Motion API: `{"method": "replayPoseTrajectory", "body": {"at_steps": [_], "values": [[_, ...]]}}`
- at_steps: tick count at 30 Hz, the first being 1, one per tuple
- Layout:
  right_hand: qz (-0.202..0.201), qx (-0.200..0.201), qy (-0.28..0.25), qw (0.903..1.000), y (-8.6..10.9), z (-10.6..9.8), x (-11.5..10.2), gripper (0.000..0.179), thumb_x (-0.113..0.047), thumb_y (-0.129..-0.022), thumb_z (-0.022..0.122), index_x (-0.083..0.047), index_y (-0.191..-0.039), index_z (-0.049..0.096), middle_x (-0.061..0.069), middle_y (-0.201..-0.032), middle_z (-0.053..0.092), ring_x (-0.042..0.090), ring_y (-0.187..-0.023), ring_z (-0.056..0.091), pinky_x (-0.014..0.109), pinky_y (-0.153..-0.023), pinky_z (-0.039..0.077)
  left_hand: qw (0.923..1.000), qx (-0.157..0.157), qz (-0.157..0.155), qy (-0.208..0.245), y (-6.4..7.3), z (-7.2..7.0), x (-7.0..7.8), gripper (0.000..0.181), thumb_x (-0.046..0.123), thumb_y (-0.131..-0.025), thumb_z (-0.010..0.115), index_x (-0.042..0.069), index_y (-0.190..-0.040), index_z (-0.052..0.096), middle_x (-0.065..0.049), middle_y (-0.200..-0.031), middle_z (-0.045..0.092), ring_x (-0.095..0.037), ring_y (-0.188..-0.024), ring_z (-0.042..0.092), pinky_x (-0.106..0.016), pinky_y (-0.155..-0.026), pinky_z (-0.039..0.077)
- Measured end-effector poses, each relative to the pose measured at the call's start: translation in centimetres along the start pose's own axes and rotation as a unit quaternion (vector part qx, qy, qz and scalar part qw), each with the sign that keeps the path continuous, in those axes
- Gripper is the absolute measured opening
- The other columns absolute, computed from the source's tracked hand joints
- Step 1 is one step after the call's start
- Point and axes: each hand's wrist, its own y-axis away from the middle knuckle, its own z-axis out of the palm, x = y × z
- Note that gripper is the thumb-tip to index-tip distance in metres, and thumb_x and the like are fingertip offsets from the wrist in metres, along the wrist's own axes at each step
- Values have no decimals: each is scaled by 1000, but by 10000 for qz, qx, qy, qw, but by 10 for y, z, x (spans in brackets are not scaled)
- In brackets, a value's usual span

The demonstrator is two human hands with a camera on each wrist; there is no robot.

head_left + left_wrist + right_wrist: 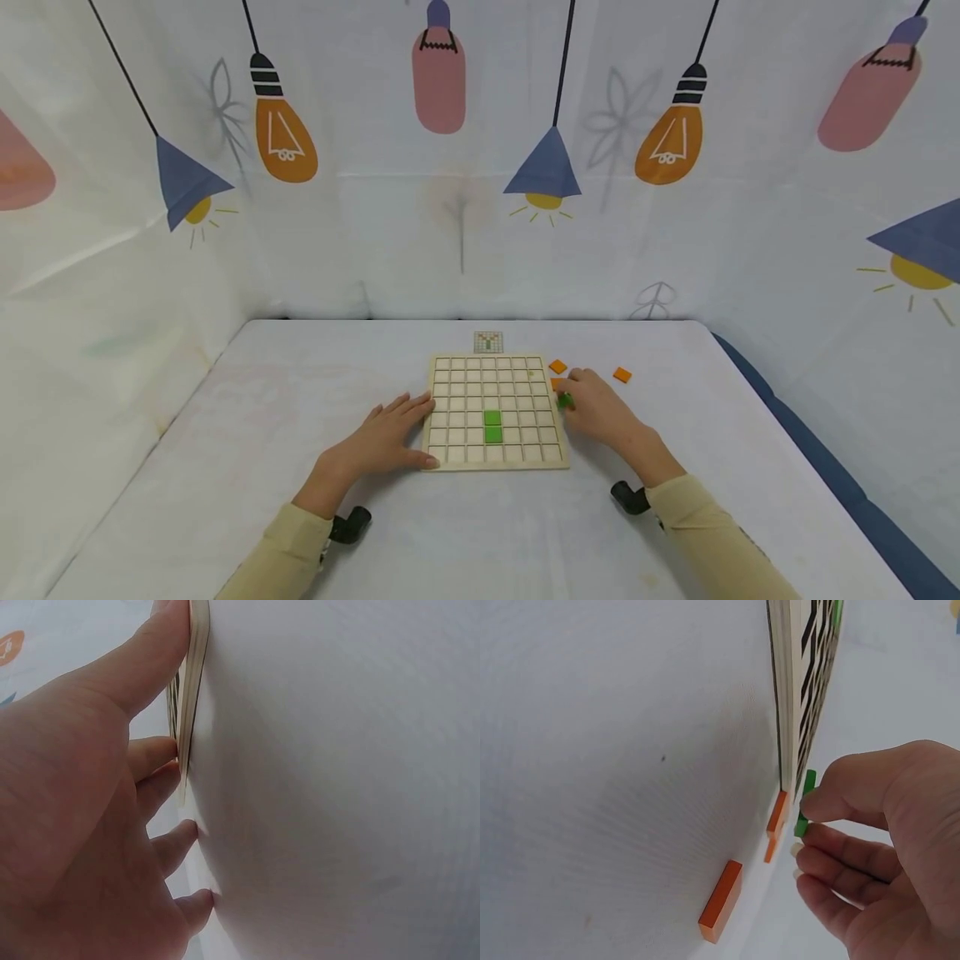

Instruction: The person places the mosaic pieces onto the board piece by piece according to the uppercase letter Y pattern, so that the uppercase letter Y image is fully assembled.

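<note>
A square wooden grid board [457, 463] lies on the table, with two green tiles [492, 426] one above the other in its cells. My left hand [386, 437] rests at the board's left side, fingers spread, the thumb on the lower left corner. In the left wrist view the thumb [146, 664] lies against the board's edge [193, 690]. Just off the board's right edge, my right hand [603, 412] pinches a green tile [807, 806] between thumb and index finger.
Orange tiles [622, 375] lie right of the board, one of them near the right hand's fingertips. A small pattern card [488, 342] sits behind the board. A white cloth with printed lamps hangs behind the white table [300, 358].
</note>
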Motion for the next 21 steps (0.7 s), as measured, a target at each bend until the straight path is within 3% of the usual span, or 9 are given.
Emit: {"method": "replayPoseTrajectory", "body": {"at_steps": [9, 15, 21], "values": [[-400, 160, -22, 9991, -5, 2, 0, 19, 0, -83, 71, -10, -99, 75, 1, -98, 65, 16, -88, 53, 30, -76, 47, 10000, -13, -14, 11, 0, -1, 2, 96, 55, -81, 76, 15, -156, 34, -1, -165, 27, -36, -154, 20, -68, -119, 16], [-431, 40, -94, 9990, -7, 4, -3, 22, 1, -81, 69, -9, -100, 73, 4, -103, 66, 19, -96, 55, 33, -81, 50, 10000, -2, 18, 21, 0, -1, 0, 96, 55, -81, 76, 14, -156, 34, -2, -165, 28, -37, -154, 20, -68, -118, 16], [-585, 94, -75, 9982, -11, 9, -7, 27, 5, -78, 68, -9, -100, 72, 3, -99, 63, 17, -90, 52, 32, -77, 48, 10000, -1, 53, 9, 0, 0, -2, 96, 56, -80, 76, 15, -156, 34, 0, -165, 28, -36, -154, 20, -68, -118, 16]]}}
